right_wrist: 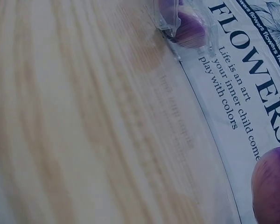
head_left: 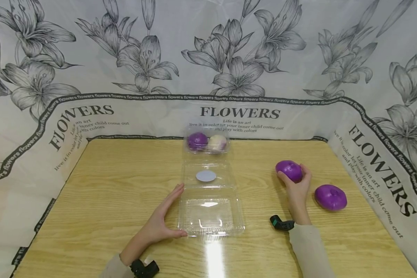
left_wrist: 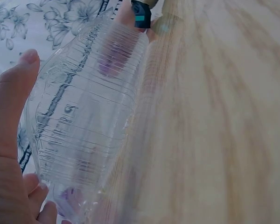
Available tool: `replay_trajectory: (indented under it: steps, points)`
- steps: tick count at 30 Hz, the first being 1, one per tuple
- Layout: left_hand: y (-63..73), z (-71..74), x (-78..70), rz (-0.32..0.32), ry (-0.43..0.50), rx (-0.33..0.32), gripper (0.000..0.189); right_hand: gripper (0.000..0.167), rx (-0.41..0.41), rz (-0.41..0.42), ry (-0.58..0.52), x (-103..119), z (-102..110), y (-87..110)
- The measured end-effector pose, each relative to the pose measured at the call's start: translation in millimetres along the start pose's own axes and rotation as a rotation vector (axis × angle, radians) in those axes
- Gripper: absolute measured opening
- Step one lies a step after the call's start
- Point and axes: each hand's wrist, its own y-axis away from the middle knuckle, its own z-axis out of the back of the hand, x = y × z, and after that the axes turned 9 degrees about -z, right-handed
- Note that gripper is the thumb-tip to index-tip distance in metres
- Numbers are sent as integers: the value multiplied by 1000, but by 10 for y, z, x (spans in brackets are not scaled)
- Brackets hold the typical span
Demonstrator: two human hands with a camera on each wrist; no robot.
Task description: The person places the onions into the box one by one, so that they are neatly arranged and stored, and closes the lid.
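Observation:
A clear plastic clamshell box lies with its lid folded back on the table, away from me. At its left edge is my left hand, thumb and fingers spread apart along the side. In the left wrist view the thumb stands off the ribbed clear wall. My right hand grips a glossy purple onion between thumb and fingers; whether it touches the table I cannot tell. Another purple onion rests to the right of that hand.
Behind the open box, a closed clear box holds a purple onion and a whitish one. A white oval label is on the folded-back lid. Flower-printed cloth borders the wooden table at the back and sides.

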Motion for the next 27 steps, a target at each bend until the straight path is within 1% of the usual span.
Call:
replay_trajectory:
  steps: [10,17,20,24,27]
  points:
    - [-7,3,-5,-14,7,-1,118,83,55,28,-8,110,-115,87]
    - [-12,-1,7,-32,6,-1,116,81,105,38,-15,233,-211,193]
    - [-15,0,4,-38,10,-4,116,81,134,69,-28,286,-245,247]
    - [-13,1,-1,-34,16,-5,116,79,158,132,-46,370,-286,326]
    - [-8,2,-6,-27,17,-5,117,79,180,162,-67,443,-321,394]
